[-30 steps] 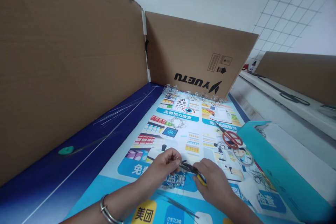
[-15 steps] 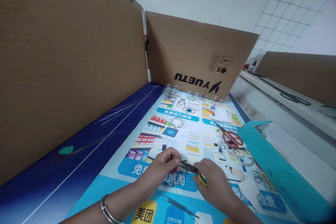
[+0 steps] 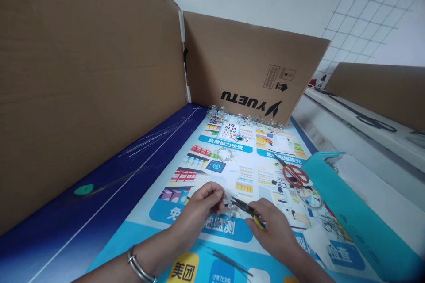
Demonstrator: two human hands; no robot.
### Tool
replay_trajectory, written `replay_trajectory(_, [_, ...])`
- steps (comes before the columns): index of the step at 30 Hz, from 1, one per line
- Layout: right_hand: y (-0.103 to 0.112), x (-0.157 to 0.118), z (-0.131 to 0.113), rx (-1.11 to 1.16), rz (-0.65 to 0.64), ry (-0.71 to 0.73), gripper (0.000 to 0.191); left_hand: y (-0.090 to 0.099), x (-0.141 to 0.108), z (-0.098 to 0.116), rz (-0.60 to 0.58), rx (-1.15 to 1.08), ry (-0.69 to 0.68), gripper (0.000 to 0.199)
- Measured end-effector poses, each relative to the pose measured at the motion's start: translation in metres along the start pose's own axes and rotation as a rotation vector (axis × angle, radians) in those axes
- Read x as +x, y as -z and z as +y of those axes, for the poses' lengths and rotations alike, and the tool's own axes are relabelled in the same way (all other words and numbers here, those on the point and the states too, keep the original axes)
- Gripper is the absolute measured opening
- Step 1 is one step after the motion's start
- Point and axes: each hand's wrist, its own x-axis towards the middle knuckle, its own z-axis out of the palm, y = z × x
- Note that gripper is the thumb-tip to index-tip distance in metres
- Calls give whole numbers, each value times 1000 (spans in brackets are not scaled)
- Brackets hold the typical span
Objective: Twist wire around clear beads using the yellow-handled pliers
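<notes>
My left hand (image 3: 206, 200) is closed in a pinch on a thin wire (image 3: 228, 199), whose end points toward the plier jaws. Around the handles of yellow-and-black pliers (image 3: 245, 208) my right hand (image 3: 272, 225) is wrapped. The plier tips are beside the wire; whether they touch it I cannot tell. Below and between the hands lies a loose tangle of fine wire, hard to tell from the printed sheet. Nearer to me, a bundle of dark straight wires (image 3: 229, 260) rests on the sheet.
Red-handled scissors (image 3: 295, 176) and a clear tape roll (image 3: 309, 196) lie to the right, beside a teal folder (image 3: 352, 212). Cardboard walls (image 3: 252, 62) stand at the back and left. Tangled wire pieces (image 3: 247, 120) line the back wall. A green object (image 3: 83, 189) lies left.
The pliers have drawn back slightly to the right, away from my left fingers. My left hand has shifted a little left, and more of the wire now shows between the hands.
</notes>
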Motion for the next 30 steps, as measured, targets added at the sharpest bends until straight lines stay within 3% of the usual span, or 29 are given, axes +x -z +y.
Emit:
replay_trajectory(11, [-2, 0, 3, -23, 12, -27, 20, 1, 1, -4, -55, -8, 23, 18])
replay_trajectory(21, [-7, 3, 10, -3, 199, 37, 25, -2, 14, -10, -122, 26, -7, 20])
replay_trajectory(25, [-7, 11, 15, -145, 152, -42, 28, 0, 27, -14, -9, 222, -123, 15])
replay_trajectory(28, [-7, 14, 20, -194, 130, -92, 28, 9, 33, -15, 93, 476, -273, 19])
replay_trajectory(30, [-6, 14, 23, -205, 132, -109, 27, 17, 34, -16, 108, 531, -295, 20])
